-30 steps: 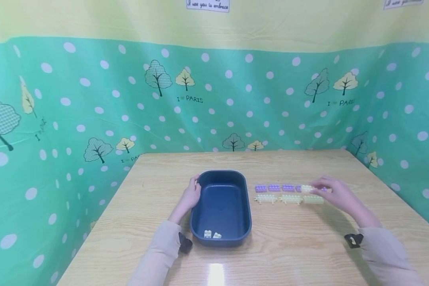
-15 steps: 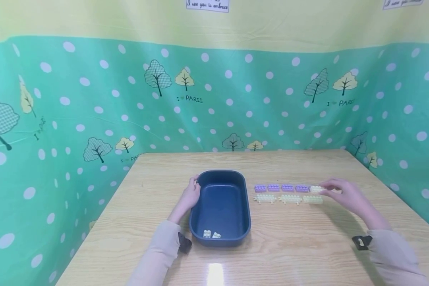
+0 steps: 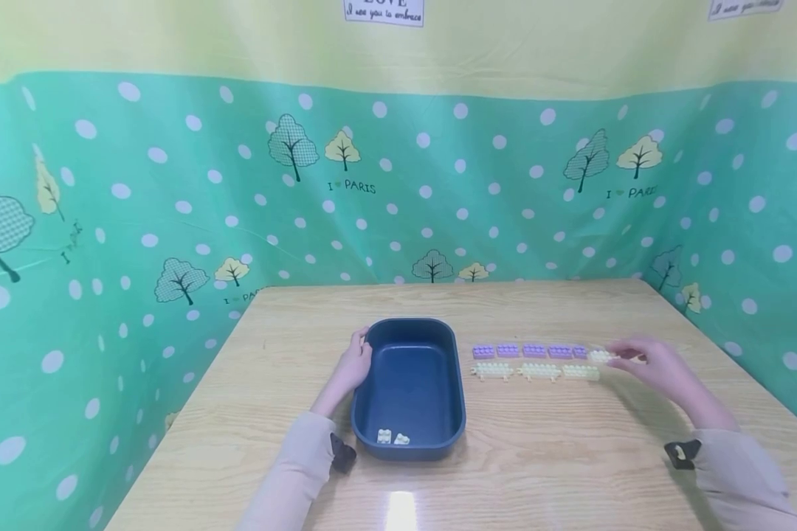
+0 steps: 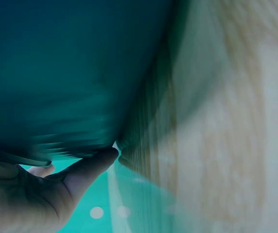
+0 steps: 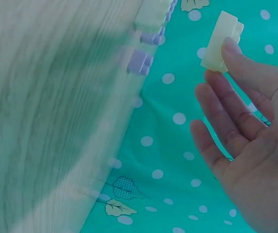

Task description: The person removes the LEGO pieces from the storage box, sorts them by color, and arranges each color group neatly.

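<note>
My right hand (image 3: 657,369) pinches a pale yellow building brick (image 5: 220,42) by one end between thumb and fingertips. In the right wrist view the brick is lifted above the table. Below it runs a row of purple bricks (image 3: 534,352), and the head view shows the held brick in front of that row's right end. Nearer me lies a row of pale yellow bricks (image 3: 540,370). With my left hand (image 3: 353,363) I hold the left rim of a dark blue bin (image 3: 461,383), the thumb (image 4: 88,170) against its outer wall. Two small cream bricks (image 3: 392,437) lie at the bin's near end.
Everything stands on a light wooden table (image 3: 544,457). A green and yellow printed curtain (image 3: 398,192) surrounds its back and sides. Bare wood shows in front of the brick rows and left of the bin.
My right hand has moved right along the purple row with the pale yellow brick, uncovering purple bricks behind it. The left hand and the bin stay in place.
</note>
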